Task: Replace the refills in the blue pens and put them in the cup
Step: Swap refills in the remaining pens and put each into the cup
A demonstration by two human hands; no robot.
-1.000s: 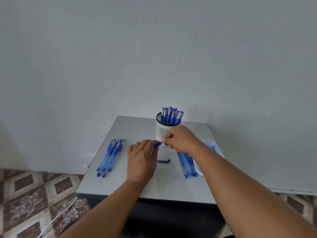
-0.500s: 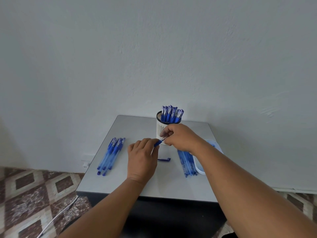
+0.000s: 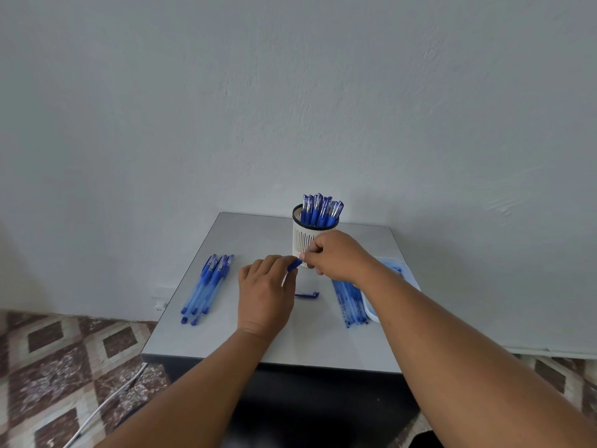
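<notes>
My left hand (image 3: 265, 294) grips a blue pen (image 3: 293, 265) above the middle of the grey table (image 3: 226, 337); only the pen's blue tip end shows past my fingers. My right hand (image 3: 339, 255) pinches that tip end, just in front of the white cup (image 3: 303, 239), which holds several capped blue pens (image 3: 321, 210). A loose blue cap (image 3: 307, 295) lies on the table below my hands. Several blue pens (image 3: 206, 286) lie in a bundle at the left. A row of thin blue refills (image 3: 349, 302) lies at the right, partly under my right forearm.
A pale blue tray (image 3: 400, 276) sits at the table's right edge, mostly hidden by my right arm. The table stands against a white wall. A patterned tile floor (image 3: 64, 367) with a white cable (image 3: 106, 405) lies to the left.
Both hands stayed at the pen in front of the cup. My right hand's fingers shifted slightly at the pen's tip end; the pen tilted a little.
</notes>
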